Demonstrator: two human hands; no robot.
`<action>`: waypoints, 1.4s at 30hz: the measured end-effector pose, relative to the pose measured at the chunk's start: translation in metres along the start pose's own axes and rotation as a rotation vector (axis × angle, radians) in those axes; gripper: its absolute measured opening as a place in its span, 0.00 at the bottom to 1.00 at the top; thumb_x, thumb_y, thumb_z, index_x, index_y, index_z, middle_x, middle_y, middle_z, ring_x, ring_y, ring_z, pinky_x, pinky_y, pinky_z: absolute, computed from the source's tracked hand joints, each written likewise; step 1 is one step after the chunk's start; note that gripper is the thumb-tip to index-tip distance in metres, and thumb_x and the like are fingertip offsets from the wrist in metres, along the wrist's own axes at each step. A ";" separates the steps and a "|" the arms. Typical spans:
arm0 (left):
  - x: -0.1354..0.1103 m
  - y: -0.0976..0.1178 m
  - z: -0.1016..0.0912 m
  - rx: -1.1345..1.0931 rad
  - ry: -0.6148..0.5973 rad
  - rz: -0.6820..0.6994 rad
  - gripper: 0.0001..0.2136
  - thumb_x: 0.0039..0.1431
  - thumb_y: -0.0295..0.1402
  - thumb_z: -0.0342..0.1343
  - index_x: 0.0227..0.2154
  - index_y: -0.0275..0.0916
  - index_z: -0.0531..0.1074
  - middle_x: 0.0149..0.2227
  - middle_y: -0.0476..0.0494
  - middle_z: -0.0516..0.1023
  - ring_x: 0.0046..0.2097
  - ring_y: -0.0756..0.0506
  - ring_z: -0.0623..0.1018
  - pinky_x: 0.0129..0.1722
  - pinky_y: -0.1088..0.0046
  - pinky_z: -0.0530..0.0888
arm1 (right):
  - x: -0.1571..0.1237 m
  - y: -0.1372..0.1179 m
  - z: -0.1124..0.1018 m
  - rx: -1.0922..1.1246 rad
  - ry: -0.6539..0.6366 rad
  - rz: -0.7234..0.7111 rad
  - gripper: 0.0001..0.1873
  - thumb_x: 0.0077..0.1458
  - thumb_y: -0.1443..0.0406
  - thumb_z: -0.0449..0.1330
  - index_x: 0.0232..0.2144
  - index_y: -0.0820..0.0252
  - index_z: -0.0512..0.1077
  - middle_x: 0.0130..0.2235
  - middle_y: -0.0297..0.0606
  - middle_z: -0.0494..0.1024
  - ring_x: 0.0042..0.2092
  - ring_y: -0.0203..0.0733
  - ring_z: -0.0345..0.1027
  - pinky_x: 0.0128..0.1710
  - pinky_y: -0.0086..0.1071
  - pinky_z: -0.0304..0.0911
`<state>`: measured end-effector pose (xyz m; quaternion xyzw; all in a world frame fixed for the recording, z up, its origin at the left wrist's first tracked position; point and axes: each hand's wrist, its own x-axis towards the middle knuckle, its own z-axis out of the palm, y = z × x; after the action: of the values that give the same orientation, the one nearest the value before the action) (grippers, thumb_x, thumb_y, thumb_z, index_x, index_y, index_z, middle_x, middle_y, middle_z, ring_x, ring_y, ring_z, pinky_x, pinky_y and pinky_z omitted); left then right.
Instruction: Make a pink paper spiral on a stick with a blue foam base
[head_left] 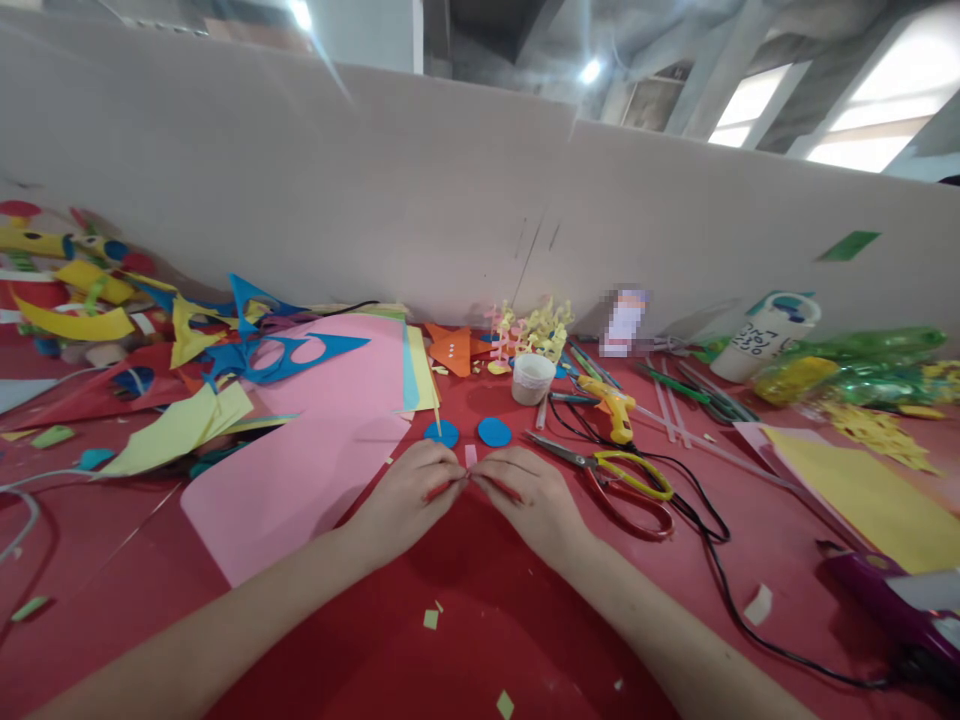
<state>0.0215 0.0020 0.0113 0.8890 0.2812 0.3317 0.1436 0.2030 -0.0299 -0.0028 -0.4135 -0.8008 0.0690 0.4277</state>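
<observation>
- left hand (420, 490) and right hand (529, 492) meet, fingertips closed on a small piece (468, 475), mostly hidden; better pinch lightly, evenly.
- pink strip (470, 456) is just beyond fingertips; keep it straight.
- blue discs (495, 432) lie farther; avoid bumping them.

At the far right, a white cylindrical container (757, 345) stands near crinkled green plastic (892, 345). A purple glue gun (862, 583) lies near right. Green tape (849, 246) sticks to the far partition (300, 170); holed blue offcuts (341, 348) lie at left.
</observation>
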 end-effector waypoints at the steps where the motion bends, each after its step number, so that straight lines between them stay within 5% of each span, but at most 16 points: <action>1: 0.000 0.000 -0.001 0.023 -0.023 0.028 0.07 0.58 0.26 0.49 0.29 0.37 0.71 0.31 0.45 0.73 0.35 0.48 0.70 0.36 0.71 0.69 | 0.000 0.000 0.000 0.013 -0.010 0.007 0.07 0.56 0.70 0.54 0.35 0.58 0.73 0.35 0.39 0.76 0.36 0.39 0.69 0.38 0.32 0.67; 9: 0.005 0.000 -0.009 0.058 -0.211 0.079 0.09 0.60 0.26 0.45 0.31 0.36 0.71 0.32 0.44 0.72 0.37 0.47 0.69 0.37 0.70 0.68 | 0.006 -0.001 -0.005 0.202 -0.149 0.195 0.07 0.51 0.73 0.55 0.29 0.58 0.70 0.32 0.36 0.72 0.35 0.37 0.66 0.36 0.30 0.64; 16: 0.009 -0.012 -0.012 -0.295 -0.233 -0.346 0.06 0.51 0.36 0.57 0.29 0.39 0.73 0.31 0.49 0.72 0.35 0.49 0.72 0.37 0.72 0.68 | 0.008 -0.001 -0.006 0.457 -0.287 0.438 0.05 0.54 0.64 0.56 0.29 0.60 0.69 0.31 0.36 0.74 0.34 0.36 0.67 0.35 0.30 0.62; 19: 0.010 -0.015 -0.015 -0.431 -0.308 -0.423 0.07 0.51 0.38 0.56 0.29 0.40 0.75 0.31 0.49 0.73 0.34 0.49 0.72 0.36 0.73 0.68 | 0.009 -0.002 -0.006 0.653 -0.315 0.524 0.09 0.54 0.60 0.56 0.30 0.60 0.68 0.32 0.36 0.76 0.35 0.37 0.68 0.36 0.31 0.63; 37: 0.011 -0.010 -0.017 -0.634 -0.425 -0.600 0.15 0.52 0.43 0.54 0.22 0.37 0.75 0.23 0.51 0.69 0.29 0.50 0.67 0.31 0.75 0.62 | 0.008 -0.002 0.000 0.738 -0.173 0.615 0.13 0.46 0.61 0.62 0.31 0.58 0.62 0.28 0.31 0.70 0.32 0.35 0.68 0.33 0.30 0.62; 42: 0.011 -0.009 -0.015 -0.717 -0.333 -0.647 0.11 0.50 0.39 0.56 0.20 0.37 0.75 0.24 0.50 0.72 0.31 0.49 0.69 0.34 0.74 0.64 | 0.010 -0.002 -0.001 0.794 -0.145 0.617 0.11 0.50 0.58 0.58 0.32 0.59 0.65 0.29 0.33 0.74 0.32 0.36 0.70 0.36 0.32 0.65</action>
<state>0.0144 0.0170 0.0241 0.6921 0.3839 0.1999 0.5777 0.1999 -0.0245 0.0050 -0.4306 -0.5811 0.5196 0.4548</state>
